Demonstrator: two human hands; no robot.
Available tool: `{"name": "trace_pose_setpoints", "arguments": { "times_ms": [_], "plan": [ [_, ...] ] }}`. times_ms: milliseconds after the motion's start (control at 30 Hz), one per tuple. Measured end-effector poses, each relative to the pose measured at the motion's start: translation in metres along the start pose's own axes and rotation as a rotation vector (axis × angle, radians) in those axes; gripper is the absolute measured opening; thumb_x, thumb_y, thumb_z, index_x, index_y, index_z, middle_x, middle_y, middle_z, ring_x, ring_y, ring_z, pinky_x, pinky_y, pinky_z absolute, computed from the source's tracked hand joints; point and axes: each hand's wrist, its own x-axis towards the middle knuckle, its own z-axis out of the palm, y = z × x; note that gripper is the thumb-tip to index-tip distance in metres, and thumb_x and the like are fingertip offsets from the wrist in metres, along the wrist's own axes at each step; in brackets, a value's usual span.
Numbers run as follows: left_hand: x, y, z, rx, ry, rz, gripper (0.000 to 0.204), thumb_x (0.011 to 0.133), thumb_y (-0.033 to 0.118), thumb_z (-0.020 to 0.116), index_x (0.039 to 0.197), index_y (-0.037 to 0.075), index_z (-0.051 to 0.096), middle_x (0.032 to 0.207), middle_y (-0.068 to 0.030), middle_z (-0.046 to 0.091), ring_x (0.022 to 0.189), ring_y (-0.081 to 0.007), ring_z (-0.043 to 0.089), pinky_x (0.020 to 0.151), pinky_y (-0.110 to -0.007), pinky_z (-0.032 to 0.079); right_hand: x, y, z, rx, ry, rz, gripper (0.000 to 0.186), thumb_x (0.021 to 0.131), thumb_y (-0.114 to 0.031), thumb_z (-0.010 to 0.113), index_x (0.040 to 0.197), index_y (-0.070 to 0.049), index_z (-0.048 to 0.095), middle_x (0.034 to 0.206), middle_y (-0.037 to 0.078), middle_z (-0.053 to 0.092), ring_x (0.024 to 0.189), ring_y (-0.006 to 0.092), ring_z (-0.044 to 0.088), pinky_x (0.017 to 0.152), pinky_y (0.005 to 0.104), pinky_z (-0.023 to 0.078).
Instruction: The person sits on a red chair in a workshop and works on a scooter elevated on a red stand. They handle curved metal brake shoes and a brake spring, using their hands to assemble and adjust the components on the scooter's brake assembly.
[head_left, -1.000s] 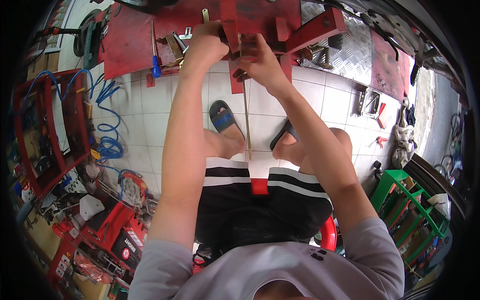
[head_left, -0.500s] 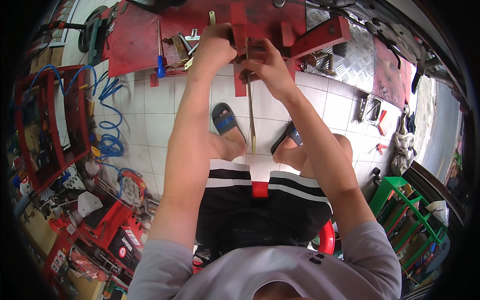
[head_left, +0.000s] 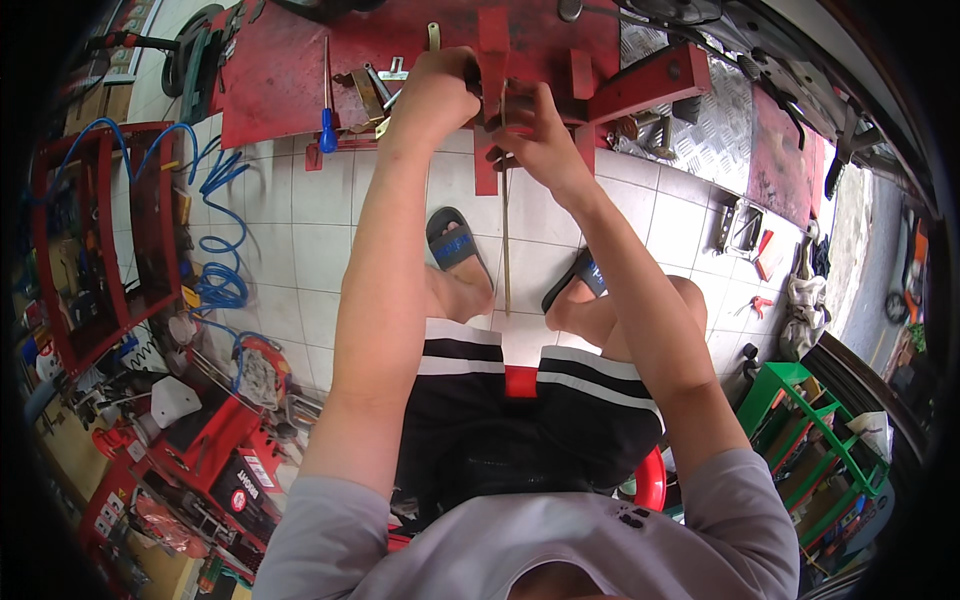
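Note:
A long thin metal strip point(head_left: 507, 240) runs from a red steel post point(head_left: 493, 40) down toward my knees, seen nearly edge-on. My right hand point(head_left: 545, 140) has its fingers curled about the strip's upper part, just below the post. On the post's left side my left hand point(head_left: 447, 88) is closed, its fingertips turned inward. Whatever lies inside that fist is hidden. A brass-coloured flat piece point(head_left: 434, 36) shows just beyond the left hand.
On the red work surface point(head_left: 270, 80) lie a blue-handled screwdriver point(head_left: 328, 130) and several small metal parts. A red steel arm point(head_left: 650, 85) juts out at the right. A coiled blue hose point(head_left: 218, 290) hangs at left; a green rack point(head_left: 800, 410) stands at right.
The strip has turned slightly and now looks thinner and straighter. Both hands remain at the red post with little movement. The whole view has shifted a little.

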Motion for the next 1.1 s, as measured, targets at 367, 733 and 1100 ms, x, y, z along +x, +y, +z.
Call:
{"name": "trace_pose_setpoints", "arguments": {
  "times_ms": [367,733,1100],
  "plan": [
    [0.001,0.003,-0.011,-0.02,-0.112,-0.075,0.027,0.072,-0.002,0.057,0.096,0.0,0.07,0.091,-0.0191,0.07,0.085,-0.0344,0.067,0.075,-0.039,0.052,0.003,0.009,-0.005,0.043,-0.003,0.011,0.051,0.084,0.0,0.058,0.129,-0.009,0.035,0.115,0.015,0.062,0.077,0.018,0.067,0.062,0.0298,0.055],
    [0.005,0.001,-0.012,0.07,-0.071,-0.019,0.029,0.068,-0.004,0.056,0.091,0.002,0.073,0.085,-0.0189,0.069,0.079,-0.0342,0.068,0.071,-0.038,0.054,-0.001,0.003,-0.005,0.041,-0.001,0.019,0.05,0.085,0.003,0.054,0.131,-0.007,0.038,0.104,0.014,0.067,0.075,0.0198,0.069,0.062,0.0317,0.057],
    [0.0,0.003,-0.007,0.02,-0.022,0.049,0.028,0.069,-0.004,0.056,0.092,0.001,0.07,0.087,-0.0178,0.07,0.083,-0.0339,0.067,0.073,-0.038,0.053,-0.006,-0.014,-0.009,0.232,-0.057,0.068,0.056,0.081,0.002,0.058,0.133,-0.001,0.039,0.095,0.016,0.066,0.07,0.0255,0.069,0.066,0.036,0.061]
  ]
}}
